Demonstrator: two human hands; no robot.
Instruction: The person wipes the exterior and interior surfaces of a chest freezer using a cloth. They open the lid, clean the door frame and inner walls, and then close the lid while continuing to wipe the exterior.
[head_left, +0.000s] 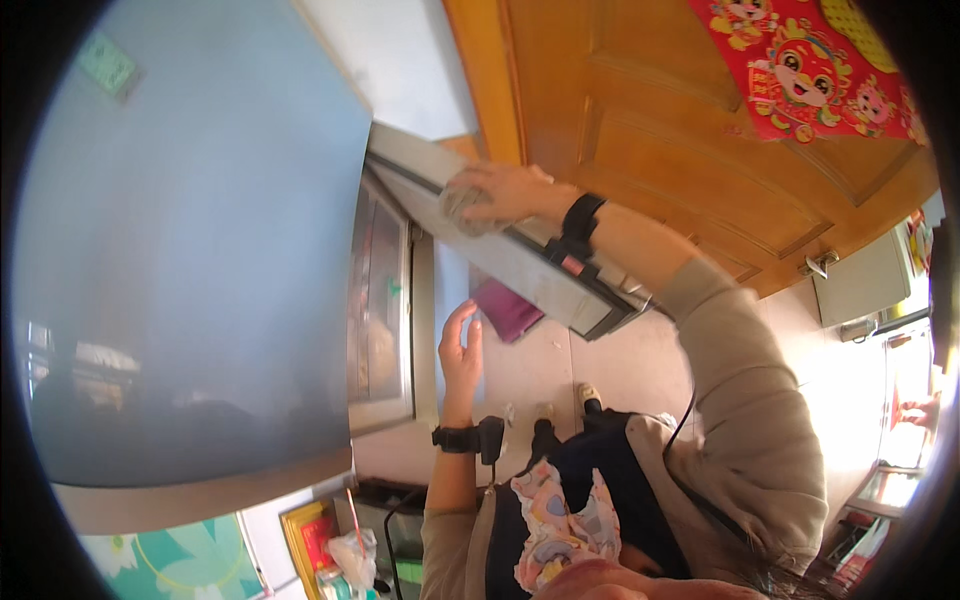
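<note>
My right hand (504, 196) presses a crumpled greyish cloth (471, 208) onto the upper edge of an open refrigerator door (480, 251). The fingers are curled over the cloth, and a black band circles the wrist. My left hand (460, 356) is raised below that door, near the open compartment, with nothing visible in it and its thumb and fingers apart. Just beyond its fingertips is a flat purple item (508, 309), partly hidden by the door; I cannot tell what it is. Inside the compartment (381, 300), clear-fronted drawers show.
The glossy blue-grey refrigerator panel (202, 247) fills the left side. A wooden door (675, 112) with a red festive decoration (810, 75) stands close behind the refrigerator door. Below lies a tiled floor (615, 360). A dark shelf unit (405, 529) with bagged items is at the lower left.
</note>
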